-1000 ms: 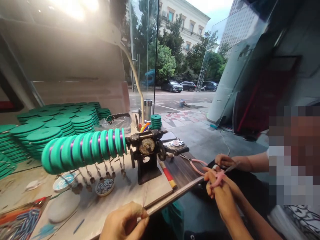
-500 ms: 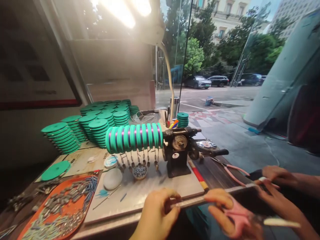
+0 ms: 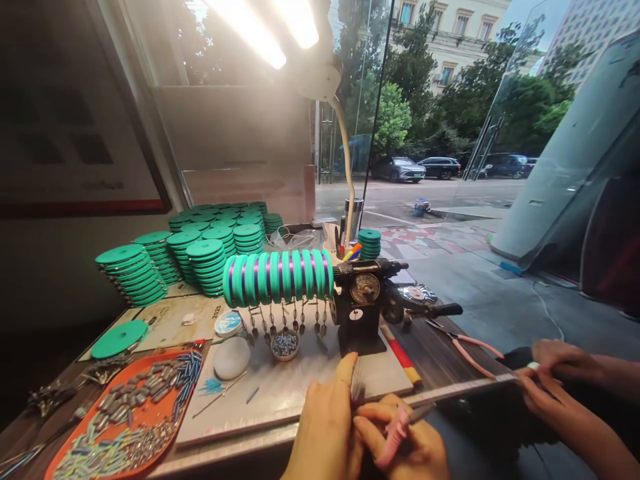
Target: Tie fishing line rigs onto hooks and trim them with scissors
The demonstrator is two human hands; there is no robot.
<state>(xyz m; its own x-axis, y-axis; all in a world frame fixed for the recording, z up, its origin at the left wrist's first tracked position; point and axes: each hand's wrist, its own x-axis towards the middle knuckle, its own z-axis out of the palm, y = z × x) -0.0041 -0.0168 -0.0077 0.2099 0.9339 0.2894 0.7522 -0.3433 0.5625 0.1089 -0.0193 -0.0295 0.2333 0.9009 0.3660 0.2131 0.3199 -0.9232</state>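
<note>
Down at the near edge of the desk [image 3: 300,393], my left hand [image 3: 325,427] is raised with the forefinger pointing up, pinching something thin and grey against it; what it is I cannot tell. My right hand [image 3: 410,447] is clenched around the pink pliers [image 3: 395,437], touching the left. Just beyond stands the black winder [image 3: 363,307], its shaft loaded with green spools [image 3: 277,277]. An orange tray [image 3: 125,413] of small tubes lies to the left. Another person's hands [image 3: 550,373] work at the right, near pink-handled scissors [image 3: 465,347].
</note>
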